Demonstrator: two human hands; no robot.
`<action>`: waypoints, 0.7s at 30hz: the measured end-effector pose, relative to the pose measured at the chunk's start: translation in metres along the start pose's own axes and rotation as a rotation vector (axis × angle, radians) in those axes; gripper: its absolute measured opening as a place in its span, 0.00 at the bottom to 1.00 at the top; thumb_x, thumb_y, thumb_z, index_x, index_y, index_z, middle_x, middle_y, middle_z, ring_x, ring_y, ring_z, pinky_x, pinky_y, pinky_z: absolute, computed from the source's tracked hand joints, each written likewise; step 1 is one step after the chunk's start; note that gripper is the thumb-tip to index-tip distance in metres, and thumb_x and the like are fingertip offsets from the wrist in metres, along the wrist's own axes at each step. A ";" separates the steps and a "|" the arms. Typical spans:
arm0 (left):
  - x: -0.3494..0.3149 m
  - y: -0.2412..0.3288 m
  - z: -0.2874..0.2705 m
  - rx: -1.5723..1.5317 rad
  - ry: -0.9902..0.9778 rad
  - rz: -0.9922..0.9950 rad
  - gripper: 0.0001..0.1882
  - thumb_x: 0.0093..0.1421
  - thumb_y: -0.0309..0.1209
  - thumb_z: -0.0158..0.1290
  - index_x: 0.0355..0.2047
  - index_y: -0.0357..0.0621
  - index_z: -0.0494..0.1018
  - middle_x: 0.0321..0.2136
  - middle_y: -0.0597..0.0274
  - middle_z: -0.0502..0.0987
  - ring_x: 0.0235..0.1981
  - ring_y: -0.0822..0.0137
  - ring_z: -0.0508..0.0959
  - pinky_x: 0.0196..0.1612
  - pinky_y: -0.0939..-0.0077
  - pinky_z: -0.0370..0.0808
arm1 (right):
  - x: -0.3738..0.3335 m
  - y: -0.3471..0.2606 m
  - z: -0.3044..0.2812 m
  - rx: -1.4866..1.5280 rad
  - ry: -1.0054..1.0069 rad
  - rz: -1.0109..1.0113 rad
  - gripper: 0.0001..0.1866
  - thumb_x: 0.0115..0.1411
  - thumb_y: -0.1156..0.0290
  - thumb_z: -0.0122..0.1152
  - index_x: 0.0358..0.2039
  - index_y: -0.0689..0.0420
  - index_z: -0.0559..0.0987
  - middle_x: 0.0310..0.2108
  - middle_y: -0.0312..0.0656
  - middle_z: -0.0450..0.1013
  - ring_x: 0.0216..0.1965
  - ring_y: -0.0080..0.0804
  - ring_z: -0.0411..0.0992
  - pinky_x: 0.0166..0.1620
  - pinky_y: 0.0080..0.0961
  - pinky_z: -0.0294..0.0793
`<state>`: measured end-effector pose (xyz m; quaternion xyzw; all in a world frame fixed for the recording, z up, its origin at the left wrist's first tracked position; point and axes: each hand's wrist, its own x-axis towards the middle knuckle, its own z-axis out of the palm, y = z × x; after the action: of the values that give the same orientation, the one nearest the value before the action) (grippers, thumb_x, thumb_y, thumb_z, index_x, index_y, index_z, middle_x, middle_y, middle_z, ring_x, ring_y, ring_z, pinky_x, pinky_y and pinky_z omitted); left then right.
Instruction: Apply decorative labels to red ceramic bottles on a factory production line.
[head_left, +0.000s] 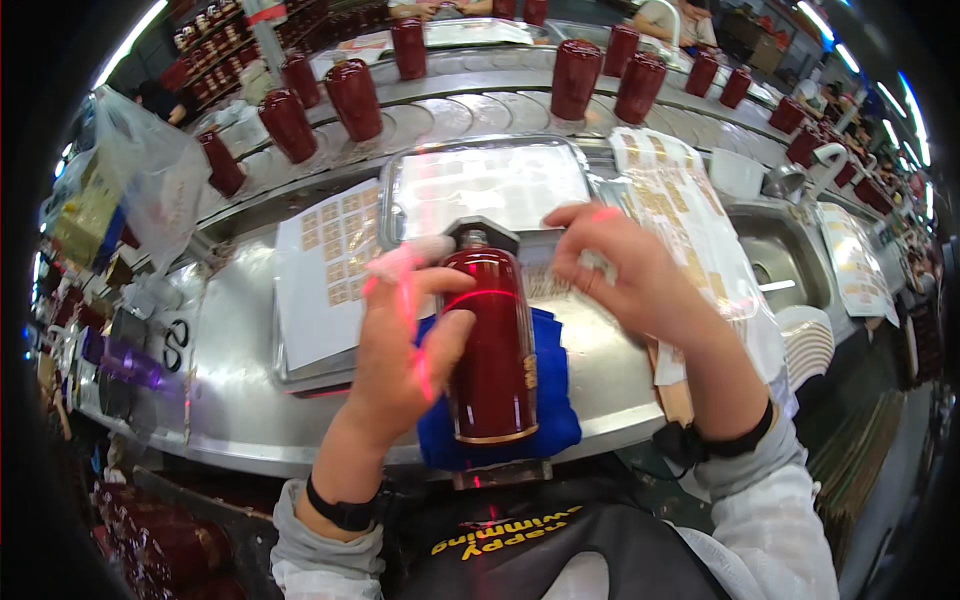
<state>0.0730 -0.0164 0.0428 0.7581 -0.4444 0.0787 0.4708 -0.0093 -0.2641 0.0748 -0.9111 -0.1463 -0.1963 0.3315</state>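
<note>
A glossy dark red bottle point(488, 350) lies tilted on a folded blue cloth point(557, 380) in front of me, its neck pointing away against a dark angular rest point(482, 232). My left hand point(410, 340) grips the bottle's left side, thumb and fingers on the glass; a pale covering wraps one fingertip. Red laser lines cross the bottle and this hand. My right hand point(625, 270) is raised to the right of the bottle, apart from it, fingers curled in and slightly blurred. Something small and pale shows among its fingers, too small to name.
Behind the bottle stands a clear-rimmed tray point(490, 185) with a white sheet. Sheets of small gold labels point(340, 240) lie left, more label sheets point(680, 210) right. A sink point(775, 250) is at the right. Red bottles point(355, 100) stand along a conveyor point(450, 110) beyond.
</note>
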 end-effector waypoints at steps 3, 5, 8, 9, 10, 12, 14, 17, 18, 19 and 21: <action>-0.018 -0.019 0.015 -0.292 0.094 -0.228 0.22 0.59 0.31 0.55 0.53 0.37 0.67 0.52 0.49 0.68 0.54 0.58 0.67 0.58 0.66 0.62 | 0.005 0.072 -0.044 0.071 0.032 0.474 0.10 0.63 0.63 0.58 0.32 0.56 0.75 0.42 0.36 0.73 0.38 0.20 0.67 0.40 0.22 0.69; -0.029 -0.028 0.026 -0.730 0.146 -0.444 0.32 0.63 0.37 0.53 0.61 0.34 0.56 0.54 0.51 0.67 0.56 0.64 0.66 0.60 0.68 0.61 | 0.009 0.133 -0.061 -0.167 0.007 0.666 0.13 0.62 0.60 0.59 0.33 0.58 0.76 0.33 0.34 0.72 0.31 0.22 0.66 0.35 0.23 0.67; -0.042 -0.032 0.035 -0.879 -0.017 -0.448 0.40 0.64 0.44 0.51 0.66 0.32 0.47 0.60 0.49 0.63 0.60 0.62 0.65 0.63 0.68 0.59 | 0.002 0.208 -0.049 -0.378 -0.004 0.787 0.14 0.56 0.59 0.62 0.36 0.57 0.81 0.37 0.51 0.75 0.39 0.45 0.74 0.46 0.35 0.72; -0.044 -0.032 0.037 -0.864 -0.017 -0.444 0.40 0.64 0.44 0.51 0.66 0.32 0.47 0.60 0.49 0.63 0.60 0.62 0.65 0.63 0.68 0.59 | 0.000 0.225 -0.041 -0.513 -0.040 0.754 0.13 0.56 0.59 0.62 0.36 0.54 0.81 0.39 0.50 0.74 0.42 0.47 0.73 0.47 0.37 0.72; -0.044 -0.032 0.037 -0.868 -0.022 -0.449 0.42 0.64 0.46 0.52 0.66 0.32 0.46 0.60 0.48 0.63 0.60 0.61 0.65 0.63 0.67 0.59 | 0.000 0.239 -0.033 -0.663 -0.077 0.772 0.12 0.56 0.59 0.62 0.36 0.52 0.82 0.42 0.49 0.73 0.44 0.50 0.72 0.49 0.39 0.72; -0.043 -0.031 0.037 -0.868 -0.028 -0.457 0.44 0.64 0.47 0.52 0.67 0.31 0.44 0.61 0.48 0.62 0.61 0.61 0.65 0.63 0.67 0.60 | -0.002 0.258 -0.023 -0.748 -0.084 0.723 0.11 0.56 0.58 0.61 0.36 0.48 0.82 0.46 0.49 0.70 0.48 0.53 0.69 0.51 0.43 0.70; -0.041 -0.029 0.036 -0.889 -0.044 -0.490 0.46 0.63 0.49 0.53 0.67 0.30 0.43 0.60 0.48 0.62 0.60 0.61 0.65 0.63 0.67 0.60 | -0.001 0.269 -0.017 -0.820 -0.077 0.725 0.12 0.57 0.58 0.59 0.38 0.47 0.82 0.49 0.48 0.68 0.51 0.56 0.66 0.52 0.46 0.70; -0.040 -0.028 0.037 -0.907 -0.024 -0.501 0.45 0.63 0.47 0.53 0.67 0.30 0.43 0.60 0.48 0.63 0.60 0.62 0.66 0.62 0.67 0.60 | 0.006 0.276 -0.017 -0.747 -0.167 0.762 0.13 0.58 0.59 0.57 0.41 0.48 0.81 0.52 0.46 0.66 0.53 0.55 0.65 0.54 0.48 0.70; -0.040 -0.027 0.037 -0.898 -0.002 -0.505 0.45 0.63 0.47 0.53 0.67 0.30 0.43 0.60 0.48 0.63 0.60 0.62 0.66 0.62 0.67 0.60 | 0.008 0.274 -0.018 -0.766 -0.205 0.771 0.13 0.58 0.60 0.56 0.41 0.49 0.81 0.52 0.46 0.67 0.52 0.55 0.65 0.53 0.49 0.70; -0.040 -0.027 0.035 -0.869 -0.054 -0.499 0.45 0.64 0.48 0.51 0.67 0.31 0.42 0.62 0.47 0.60 0.62 0.60 0.64 0.64 0.65 0.59 | 0.011 0.270 -0.020 -0.767 -0.168 0.779 0.12 0.58 0.61 0.56 0.39 0.51 0.81 0.50 0.49 0.68 0.49 0.56 0.67 0.50 0.47 0.71; -0.041 -0.027 0.032 -0.900 -0.114 -0.519 0.42 0.66 0.47 0.48 0.67 0.33 0.42 0.63 0.47 0.59 0.63 0.58 0.62 0.65 0.64 0.58 | 0.013 0.246 -0.025 -0.763 -0.060 0.629 0.12 0.57 0.62 0.58 0.36 0.55 0.81 0.46 0.50 0.70 0.47 0.51 0.69 0.49 0.44 0.71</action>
<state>0.0591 -0.0120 -0.0139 0.5690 -0.2564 -0.2807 0.7292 0.0933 -0.4597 -0.0361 -0.9728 0.2084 -0.1001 0.0132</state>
